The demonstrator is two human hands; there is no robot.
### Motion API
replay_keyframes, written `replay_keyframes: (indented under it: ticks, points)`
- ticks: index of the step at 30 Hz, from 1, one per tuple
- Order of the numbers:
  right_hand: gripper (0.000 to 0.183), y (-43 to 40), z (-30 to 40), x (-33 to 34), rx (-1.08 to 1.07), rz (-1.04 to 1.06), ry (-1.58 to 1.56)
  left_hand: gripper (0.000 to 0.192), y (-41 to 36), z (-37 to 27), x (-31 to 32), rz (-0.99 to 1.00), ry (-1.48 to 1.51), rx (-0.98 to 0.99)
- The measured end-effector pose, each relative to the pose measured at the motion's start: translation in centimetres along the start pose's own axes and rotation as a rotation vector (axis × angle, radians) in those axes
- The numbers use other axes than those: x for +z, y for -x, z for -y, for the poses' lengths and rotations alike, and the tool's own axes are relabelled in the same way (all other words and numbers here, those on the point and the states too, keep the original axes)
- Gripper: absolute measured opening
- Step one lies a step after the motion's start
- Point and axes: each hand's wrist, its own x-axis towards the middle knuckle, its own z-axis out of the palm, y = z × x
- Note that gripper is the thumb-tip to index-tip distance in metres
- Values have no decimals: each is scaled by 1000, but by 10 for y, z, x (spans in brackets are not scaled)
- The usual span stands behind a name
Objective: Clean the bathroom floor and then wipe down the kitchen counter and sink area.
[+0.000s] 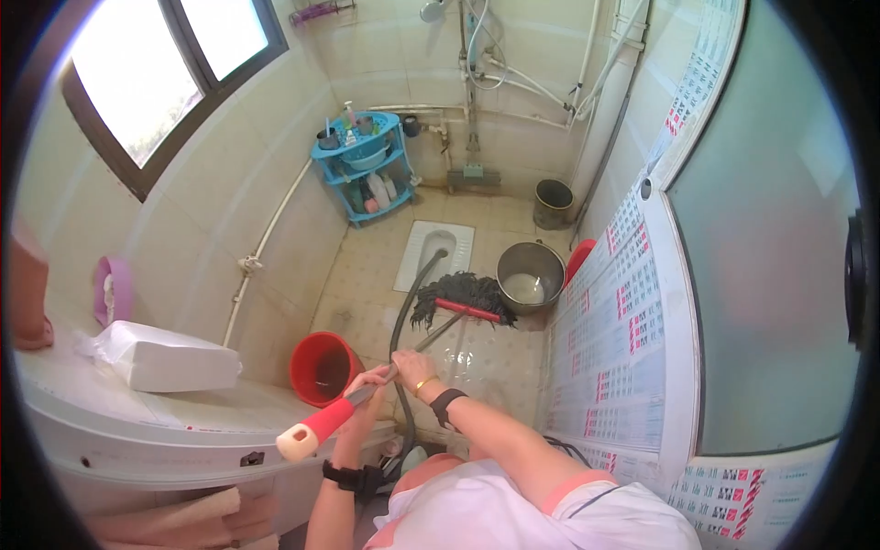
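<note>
Both hands grip the metal pole of a mop, whose red and cream handle end (316,426) points towards the lower left. My left hand (370,385) is closed round the pole just above the red grip. Farther along the pole, touching or nearly touching it, my right hand (414,371) is closed too. The dark grey mop head (467,292) with its red bar lies on the wet tiled floor, between a white squat toilet (410,256) and a metal bucket (507,282) holding some liquid. A dark hose (397,326) runs from the toilet bowl under the pole.
A red bucket (298,368) stands near my left hand. By the far wall are a blue plastic shelf (333,180) with bottles and a small dark bucket (552,214). A white washing machine (137,447) bearing a tissue pack (182,364) is at left; a glass-panelled door (680,330) bounds the right.
</note>
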Motion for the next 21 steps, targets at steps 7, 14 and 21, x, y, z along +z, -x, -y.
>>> replay_keyframes:
  ticks: [7,14,21]
  points:
    - [20,-61,-31,-36,65,-125,-7,18,-86,-30,26,-55,103,-80]
    - [23,-115,-116,-87,262,-46,-240,17,-211,10,100,-58,338,-76]
    - [33,-151,-200,-62,381,-9,-329,15,-282,20,128,-163,180,-162]
